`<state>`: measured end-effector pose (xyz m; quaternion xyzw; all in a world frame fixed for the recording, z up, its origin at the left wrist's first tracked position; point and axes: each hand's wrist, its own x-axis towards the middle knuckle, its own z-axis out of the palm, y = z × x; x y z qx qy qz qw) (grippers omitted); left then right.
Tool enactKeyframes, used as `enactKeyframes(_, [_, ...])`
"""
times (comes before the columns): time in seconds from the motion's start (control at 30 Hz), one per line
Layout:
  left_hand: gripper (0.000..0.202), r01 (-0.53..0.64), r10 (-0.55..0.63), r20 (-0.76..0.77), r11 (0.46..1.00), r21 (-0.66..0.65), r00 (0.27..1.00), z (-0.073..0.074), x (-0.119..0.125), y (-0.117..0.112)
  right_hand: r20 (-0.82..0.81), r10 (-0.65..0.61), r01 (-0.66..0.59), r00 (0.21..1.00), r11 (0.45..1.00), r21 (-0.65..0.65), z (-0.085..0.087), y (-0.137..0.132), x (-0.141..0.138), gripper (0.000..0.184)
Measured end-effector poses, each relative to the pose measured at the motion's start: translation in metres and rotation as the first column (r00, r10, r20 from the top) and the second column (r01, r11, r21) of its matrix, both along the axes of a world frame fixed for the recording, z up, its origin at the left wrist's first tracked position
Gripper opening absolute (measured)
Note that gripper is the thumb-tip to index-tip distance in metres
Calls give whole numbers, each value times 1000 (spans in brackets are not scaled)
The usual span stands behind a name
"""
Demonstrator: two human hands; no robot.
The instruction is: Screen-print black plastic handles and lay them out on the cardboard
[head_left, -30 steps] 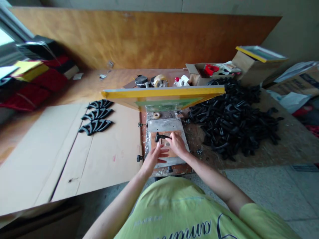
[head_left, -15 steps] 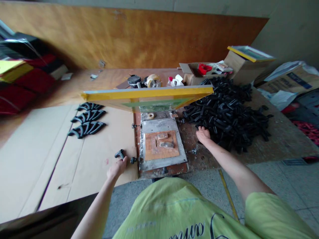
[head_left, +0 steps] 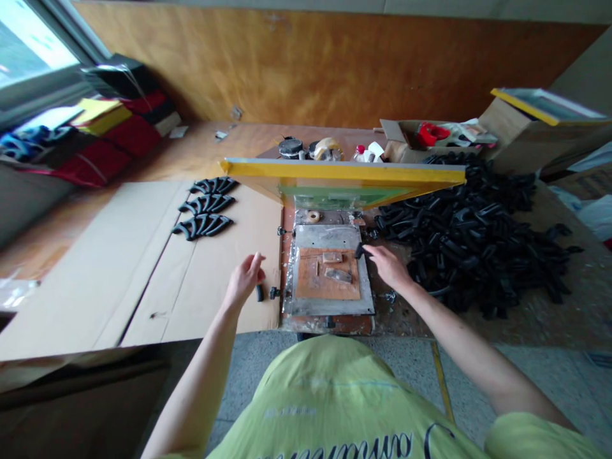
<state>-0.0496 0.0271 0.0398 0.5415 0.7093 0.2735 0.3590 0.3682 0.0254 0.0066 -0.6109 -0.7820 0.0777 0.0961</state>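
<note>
My left hand [head_left: 246, 275] is over the cardboard with its fingers curled. A curved black plastic handle [head_left: 259, 292] sticks out below those fingers, partly hidden by them. My right hand [head_left: 388, 264] pinches another black plastic handle [head_left: 359, 250] by its end, at the right edge of a grey metal plate [head_left: 332, 236]. On the plate lies a brown board [head_left: 306, 287] with small raised blocks [head_left: 338, 275]. Above the plate's far end stands a tilted yellow-edged screen frame [head_left: 344, 173].
Rows of black handles [head_left: 203, 224] lie on the cardboard sheet [head_left: 224, 274]. A large heap of black handles [head_left: 473, 236] covers the right side of the bench. Behind the frame are tape rolls [head_left: 329, 149], a red-capped bottle [head_left: 359, 152] and an open carton [head_left: 394, 131]. Black knobs [head_left: 274, 292] flank the plate.
My right hand has come from the heap to the plate with a black handle. My left hand has shifted away from my body, its handle now pointing downward. The view has swung left.
</note>
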Motion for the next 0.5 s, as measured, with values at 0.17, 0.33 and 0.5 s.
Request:
enactKeyframes(0.17, [63,-183,-113,569,881,436,814,93,60,56,-4,292,-291,957,956,-40,3,-7,-92,42])
enactKeyframes(0.33, [57,-212,-164,640,858,468,750,122,77,62,102,285,-280,953,958,-61,7,-8,-108,44])
enactKeyframes(0.5, [57,-178,-30,623,946,270,782,76,56,0,-236,29,-36,971,999,-24,12,-5,-56,34])
